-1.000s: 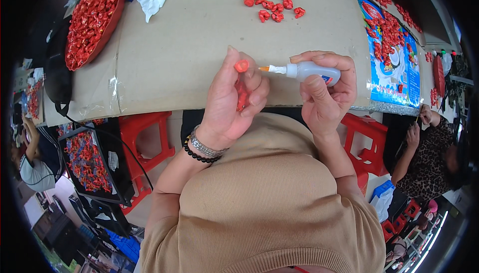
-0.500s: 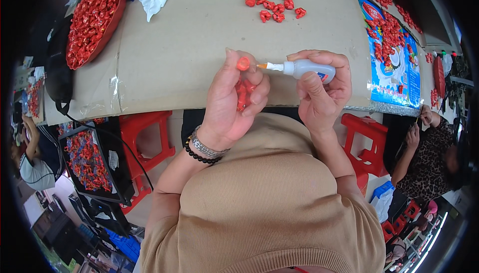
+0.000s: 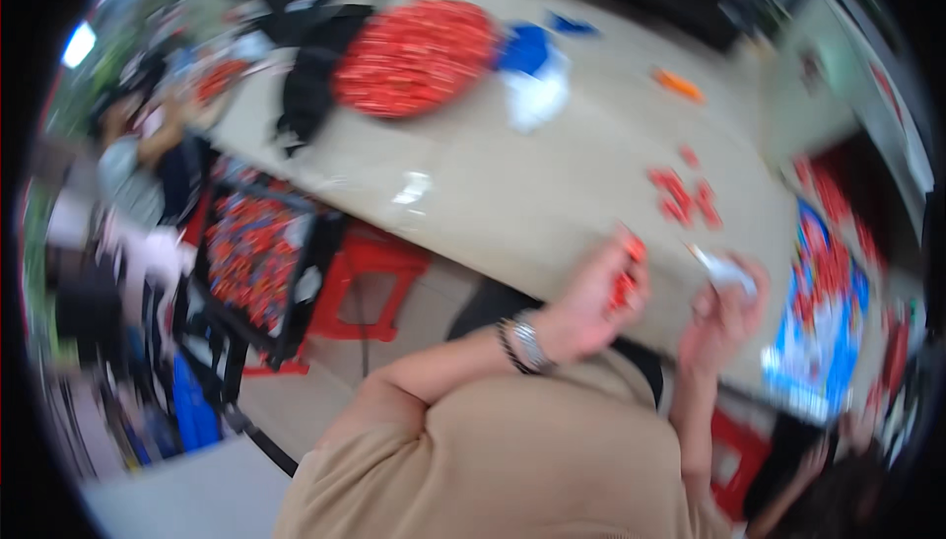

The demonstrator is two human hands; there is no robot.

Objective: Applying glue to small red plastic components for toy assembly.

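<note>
- Blurred by motion, a workroom shows with a long beige table (image 3: 512, 194) running across the upper part of the view and a pale floor below it.
- Left hand (image 3: 591, 298) is raised over the near edge of the table; its fingers are closed together around small red pieces (image 3: 625, 283), one at the fingertips and more tucked in the palm. A dark bead bracelet and a metal watch (image 3: 522, 344) sit on that wrist.
- Right hand (image 3: 724, 312) is just beside the left, also at the near edge, its fingers wrapped round a small white glue bottle (image 3: 724, 268) whose nozzle points toward the left hand. The nozzle and the red pieces are near each other; whether they touch cannot be told through the blur.
- A loose cluster of red pieces (image 3: 685, 194) lies on the table beyond the hands, well apart from them.
- A round tray heaped with red pieces (image 3: 414, 56) sits toward the far left end of the table, with a blue and white cloth (image 3: 532, 76) just beside it.
- A blue printed sheet (image 3: 823, 322) covered with red pieces lies at the right end.
- Under the near edge stands a red stool (image 3: 370, 278), and left of it a black crate (image 3: 251, 253) filled with red and blue bits.
- Another person (image 3: 138, 160) sits at the far left.
</note>
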